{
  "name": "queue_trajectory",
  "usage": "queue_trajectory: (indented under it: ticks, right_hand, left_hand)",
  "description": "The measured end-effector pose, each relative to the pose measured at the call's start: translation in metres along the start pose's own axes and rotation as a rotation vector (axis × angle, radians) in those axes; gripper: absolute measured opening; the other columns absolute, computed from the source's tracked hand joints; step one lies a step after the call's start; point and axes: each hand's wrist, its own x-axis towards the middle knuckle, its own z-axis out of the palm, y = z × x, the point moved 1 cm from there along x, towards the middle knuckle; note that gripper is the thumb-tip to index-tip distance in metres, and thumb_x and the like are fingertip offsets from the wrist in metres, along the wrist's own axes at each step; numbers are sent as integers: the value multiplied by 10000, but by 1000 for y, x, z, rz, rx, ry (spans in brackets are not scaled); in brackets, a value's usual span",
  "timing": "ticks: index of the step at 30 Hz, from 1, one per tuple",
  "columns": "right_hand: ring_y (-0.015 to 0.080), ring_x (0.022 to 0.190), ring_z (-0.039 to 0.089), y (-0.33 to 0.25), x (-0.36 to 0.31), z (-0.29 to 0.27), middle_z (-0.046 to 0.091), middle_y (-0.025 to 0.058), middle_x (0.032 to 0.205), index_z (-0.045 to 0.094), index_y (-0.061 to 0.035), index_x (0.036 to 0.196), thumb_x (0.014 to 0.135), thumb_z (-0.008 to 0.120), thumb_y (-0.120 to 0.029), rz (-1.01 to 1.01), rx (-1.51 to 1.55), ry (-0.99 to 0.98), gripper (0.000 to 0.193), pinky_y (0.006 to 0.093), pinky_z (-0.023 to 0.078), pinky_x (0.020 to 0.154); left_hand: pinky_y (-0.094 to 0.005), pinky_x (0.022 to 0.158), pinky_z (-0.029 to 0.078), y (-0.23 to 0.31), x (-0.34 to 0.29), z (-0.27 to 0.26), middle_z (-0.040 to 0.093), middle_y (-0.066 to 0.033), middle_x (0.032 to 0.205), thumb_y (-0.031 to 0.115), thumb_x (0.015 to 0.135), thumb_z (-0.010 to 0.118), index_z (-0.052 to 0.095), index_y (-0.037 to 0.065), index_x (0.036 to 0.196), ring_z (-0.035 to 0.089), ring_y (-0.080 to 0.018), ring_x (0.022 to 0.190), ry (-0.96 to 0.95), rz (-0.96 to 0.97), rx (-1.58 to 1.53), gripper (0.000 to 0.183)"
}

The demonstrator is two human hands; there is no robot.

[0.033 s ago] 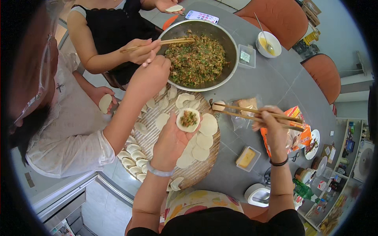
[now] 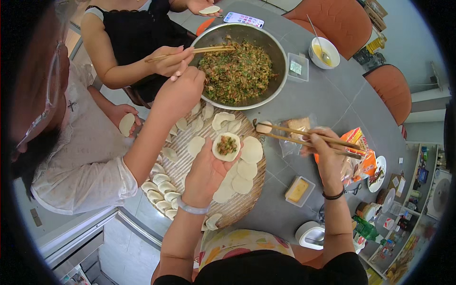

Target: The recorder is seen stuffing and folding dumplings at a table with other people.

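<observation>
My left hand [image 2: 205, 173], palm up over the round slatted board [image 2: 254, 202], cradles a dumpling wrapper [image 2: 227, 158] with chopped filling at its centre. In my right hand [image 2: 325, 149] is a pair of chopsticks [image 2: 287, 129], held to the right of the board. Their tips meet a small pale round thing [image 2: 264, 127]; I cannot tell whether they grip it. Flat wrappers [image 2: 251, 149] lie beside my left hand, and folded dumplings [image 2: 166, 187] sit at the board's left edge. Beyond the board stands a steel bowl [image 2: 281, 57] of green-flecked filling.
Two people work at the left; their hands [image 2: 187, 90] and chopsticks [image 2: 213, 49] reach to the bowl. Around the table are a phone [image 2: 244, 19], a white bowl with a spoon [image 2: 335, 59], plastic tubs [image 2: 306, 73], an orange bag [image 2: 354, 164] and a yellow-filled container [image 2: 299, 191].
My right hand and the chopsticks have shifted slightly left. My left hand has barely moved, still holding the filled wrapper. The nearer person's hand at the bowl has moved slightly left.
</observation>
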Motion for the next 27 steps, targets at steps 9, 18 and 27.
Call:
queue_trajectory:
  ticks: [9, 18, 27]
  right_hand:
    - [101, 614, 591, 14, 32, 38, 592, 73, 757, 574, 18, 896, 868, 538, -76, -84, -137, -114, 104, 220, 485, 522]
    - [121, 607, 604, 16, 30, 53, 602, 93, 742, 565, 28, 908, 864, 549, -64, -208, -363, -170, 103, 226, 498, 530]
    - [118, 620, 604, 25, 27, 45, 618, 94, 738, 573, 30, 893, 865, 566, -71, -149, -229, -46, 105, 228, 492, 550]
  left_hand:
    - [-377, 983, 433, -4, -8, -9, 519, -207, 1174, 274, 1002, 275, 390, -83, 1214, 534, -266, 1097, 43, 13, 76, 431]
    - [-386, 1002, 415, -8, -7, -9, 488, -212, 1223, 271, 1002, 276, 359, -82, 1254, 518, -272, 1127, 27, -10, 37, 442]
    - [-411, 1001, 422, -13, 0, -17, 473, -229, 1225, 281, 1001, 279, 344, -92, 1239, 508, -312, 1130, 4, 9, 41, 447]
